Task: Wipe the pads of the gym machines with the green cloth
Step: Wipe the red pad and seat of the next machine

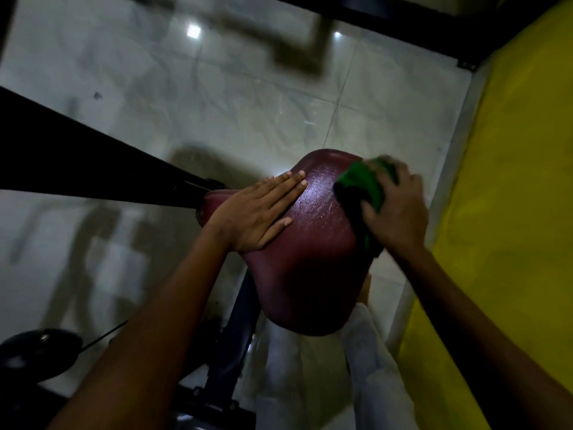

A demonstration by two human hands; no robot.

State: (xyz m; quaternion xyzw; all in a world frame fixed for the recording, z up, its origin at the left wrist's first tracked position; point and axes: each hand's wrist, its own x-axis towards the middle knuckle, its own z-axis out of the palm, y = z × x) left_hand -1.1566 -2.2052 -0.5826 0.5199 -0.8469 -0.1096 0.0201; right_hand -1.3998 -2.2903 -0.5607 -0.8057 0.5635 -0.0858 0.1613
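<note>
A dark red padded seat (313, 252) of a gym machine fills the middle of the head view, with a textured, shiny top. My left hand (257, 212) lies flat and open on its left side, fingers together and pointing up-right. My right hand (393, 206) presses a bunched green cloth (362, 181) against the pad's upper right edge. The cloth is partly hidden under my fingers and looks blurred.
A black machine beam (93, 162) runs from the left to the pad. A dark post (235, 333) stands under the seat. A black weight plate (34, 352) lies at lower left. A yellow wall (511, 212) is close on the right. Glossy pale floor tiles (248, 103) lie behind.
</note>
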